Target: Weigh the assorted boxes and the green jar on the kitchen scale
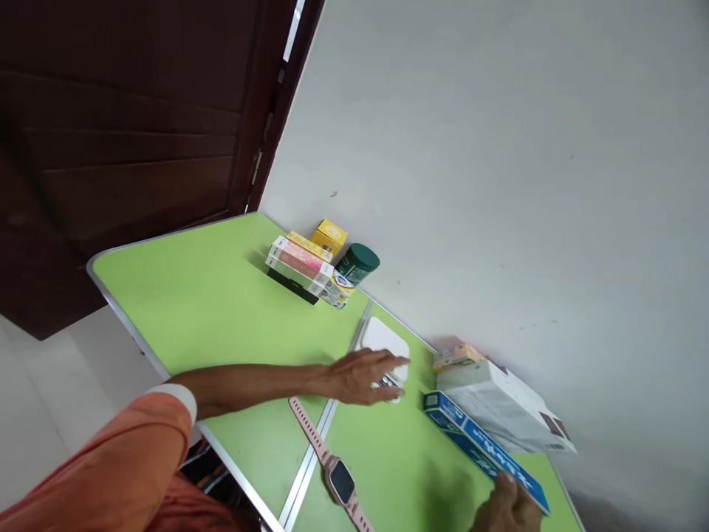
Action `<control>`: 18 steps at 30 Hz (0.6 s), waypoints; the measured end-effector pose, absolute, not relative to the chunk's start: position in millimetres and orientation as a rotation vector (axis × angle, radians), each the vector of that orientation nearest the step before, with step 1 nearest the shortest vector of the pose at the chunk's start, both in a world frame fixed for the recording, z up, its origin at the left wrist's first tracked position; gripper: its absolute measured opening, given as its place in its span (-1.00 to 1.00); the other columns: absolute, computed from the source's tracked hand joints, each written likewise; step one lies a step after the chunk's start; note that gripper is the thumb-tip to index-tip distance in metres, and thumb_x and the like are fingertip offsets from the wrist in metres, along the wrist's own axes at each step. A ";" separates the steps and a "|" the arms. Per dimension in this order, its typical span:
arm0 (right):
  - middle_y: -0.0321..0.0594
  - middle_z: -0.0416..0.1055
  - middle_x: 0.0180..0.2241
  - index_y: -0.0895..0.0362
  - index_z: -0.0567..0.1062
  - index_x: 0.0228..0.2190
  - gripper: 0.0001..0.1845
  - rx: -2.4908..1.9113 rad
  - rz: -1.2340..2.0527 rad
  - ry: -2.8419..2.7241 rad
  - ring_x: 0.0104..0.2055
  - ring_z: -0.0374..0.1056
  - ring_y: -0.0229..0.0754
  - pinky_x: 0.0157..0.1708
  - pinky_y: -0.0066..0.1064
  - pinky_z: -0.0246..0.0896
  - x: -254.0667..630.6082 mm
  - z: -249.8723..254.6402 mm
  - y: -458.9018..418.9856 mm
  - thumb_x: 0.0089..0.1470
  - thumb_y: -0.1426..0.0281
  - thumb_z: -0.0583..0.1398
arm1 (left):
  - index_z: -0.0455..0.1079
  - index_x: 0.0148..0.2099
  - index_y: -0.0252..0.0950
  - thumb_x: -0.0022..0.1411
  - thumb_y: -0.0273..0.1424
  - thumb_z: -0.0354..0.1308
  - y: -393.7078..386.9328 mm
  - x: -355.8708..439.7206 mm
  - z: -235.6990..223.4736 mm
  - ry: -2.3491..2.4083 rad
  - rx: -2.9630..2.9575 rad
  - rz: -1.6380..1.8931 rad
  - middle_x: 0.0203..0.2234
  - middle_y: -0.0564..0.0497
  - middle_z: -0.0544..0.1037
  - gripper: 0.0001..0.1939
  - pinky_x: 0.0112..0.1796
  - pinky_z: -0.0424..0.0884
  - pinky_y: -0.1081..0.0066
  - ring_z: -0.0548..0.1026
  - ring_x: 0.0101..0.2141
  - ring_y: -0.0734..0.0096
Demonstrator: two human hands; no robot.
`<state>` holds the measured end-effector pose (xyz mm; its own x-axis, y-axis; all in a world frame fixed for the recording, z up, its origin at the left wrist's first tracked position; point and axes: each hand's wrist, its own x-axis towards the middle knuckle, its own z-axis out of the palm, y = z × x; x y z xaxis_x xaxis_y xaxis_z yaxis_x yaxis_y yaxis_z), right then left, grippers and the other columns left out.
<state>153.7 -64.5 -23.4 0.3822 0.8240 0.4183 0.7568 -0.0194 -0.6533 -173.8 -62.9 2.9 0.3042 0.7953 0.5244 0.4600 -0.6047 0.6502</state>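
Observation:
My left hand [366, 377] reaches over a small white case [385, 336] near the middle of the table, with its fingers spread. Under those fingers, a shiny silver and dark item [386, 382] is partly hidden. At the lower right, my right hand [509, 506] has its fingers curled and overlaps the near end of a long blue toothpaste box [470, 440]. Whether it touches the box or holds anything, I cannot tell. A pink smartwatch [340, 479] lies with its strap stretched out, below my left wrist.
The green folding table [221, 295] has a metal seam and rim. At its back stand several slim boxes [302, 264], a yellow box [329, 235] and a dark green container [359, 262]. Against the wall, a large white box [498, 403] adjoins a small orange box [457, 356]. A brown door [138, 111] is left.

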 end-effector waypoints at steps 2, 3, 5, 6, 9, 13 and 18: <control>0.20 0.47 0.02 0.22 0.54 0.04 -0.23 -1.699 0.083 -1.301 0.11 0.35 0.34 0.13 0.15 0.20 105.1 -6.1 -57.0 0.15 -0.15 0.07 | 0.09 0.43 -0.29 0.47 -0.10 -0.02 -56.5 -216.6 4.1 1.290 2.217 1.496 0.19 -0.26 0.46 -0.37 0.20 0.38 0.10 0.43 0.20 0.09; 0.19 0.47 0.06 0.24 0.53 0.07 -0.23 -1.585 0.109 -1.351 0.13 0.35 0.28 0.16 0.09 0.19 77.0 2.7 -52.5 0.16 -0.13 0.10 | 0.05 0.45 -0.29 0.47 -0.09 -0.04 -51.9 -238.6 3.7 1.410 2.204 1.629 0.22 -0.28 0.42 -0.35 0.23 0.34 0.05 0.38 0.25 0.06; 0.14 0.48 0.06 0.24 0.53 0.07 -0.25 -1.394 0.221 -1.450 0.11 0.37 0.17 0.15 0.01 0.22 18.8 17.2 -43.0 0.18 -0.12 0.11 | -0.05 0.48 -0.33 0.45 -0.01 -0.05 -41.7 -281.7 0.6 1.704 2.097 1.836 0.32 -0.37 0.29 -0.25 0.30 0.21 -0.07 0.24 0.35 -0.05; 0.13 0.49 0.07 0.24 0.53 0.07 -0.26 -1.324 0.300 -1.483 0.12 0.38 0.13 0.16 -0.02 0.23 -9.6 21.9 -38.3 0.19 -0.11 0.10 | -0.10 0.50 -0.37 0.44 0.02 -0.07 -36.9 -301.8 -2.2 1.863 1.977 1.929 0.36 -0.40 0.21 -0.20 0.33 0.14 -0.10 0.15 0.39 -0.09; 0.17 0.44 0.17 0.27 0.50 0.13 -0.21 -1.230 0.560 -1.576 0.19 0.36 0.13 0.19 -0.04 0.22 -84.8 25.0 -24.6 0.19 -0.12 0.10 | -0.18 0.51 -0.46 0.41 0.13 -0.12 -25.5 -349.3 -15.1 2.180 1.641 2.049 0.42 -0.49 0.05 -0.08 0.35 0.02 -0.11 0.02 0.43 -0.17; 0.17 0.24 0.35 0.31 0.34 0.29 -0.02 -1.182 0.866 -1.692 0.37 0.17 0.13 0.33 -0.10 0.06 -158.8 14.8 -7.5 0.15 -0.18 0.09 | -0.14 0.49 -0.46 0.39 0.21 -0.24 -16.9 -374.3 -34.2 2.333 1.310 1.988 0.39 -0.51 0.12 -0.04 0.32 0.04 -0.14 0.14 0.37 -0.21; 0.09 0.15 0.40 0.23 0.27 0.33 -0.04 -1.121 1.030 -1.672 0.43 0.06 0.11 0.38 -0.06 -0.06 -214.6 6.7 9.4 0.15 -0.19 0.10 | 0.01 0.44 -0.43 0.38 0.23 -0.28 -12.4 -374.4 -39.2 2.340 1.220 1.965 0.28 -0.47 0.30 -0.07 0.26 0.12 -0.10 0.28 0.27 -0.16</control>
<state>-214.6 9.4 6.7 -0.2344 0.9513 0.2004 0.2491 0.2580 -0.9335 -374.4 -12.4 -39.2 -0.7156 0.4360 0.5457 0.6128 0.0168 0.7901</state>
